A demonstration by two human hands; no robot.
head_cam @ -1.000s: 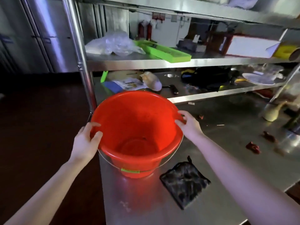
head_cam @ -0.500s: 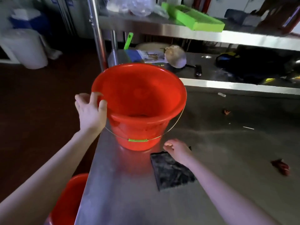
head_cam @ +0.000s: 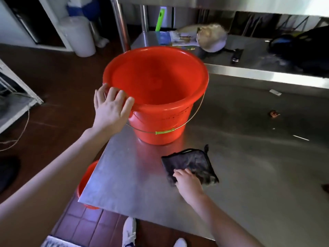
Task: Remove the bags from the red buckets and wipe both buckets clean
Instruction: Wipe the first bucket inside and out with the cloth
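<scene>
A stainless-steel counter (head_cam: 249, 175) fills the centre and the 3 o'clock side. A raised steel shelf (head_cam: 258, 56) runs at 1 o'clock, behind a steel post (head_cam: 121, 24) at 12. The dark red-brown tiled floor (head_cam: 58, 77) spreads from 9 to 6 o'clock, with a white cylindrical bin (head_cam: 78, 36) at 11.

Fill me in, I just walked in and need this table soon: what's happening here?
A person is cleaning buckets. Their left hand rests on the rim of an upright red plastic bucket, no bag inside, on the stainless steel table. Their right hand curls its fingers on a dark folded cloth lying in front of the bucket, so wiping looks about to start. A second red bucket sits on the floor, partly hidden by the table's corner.
</scene>
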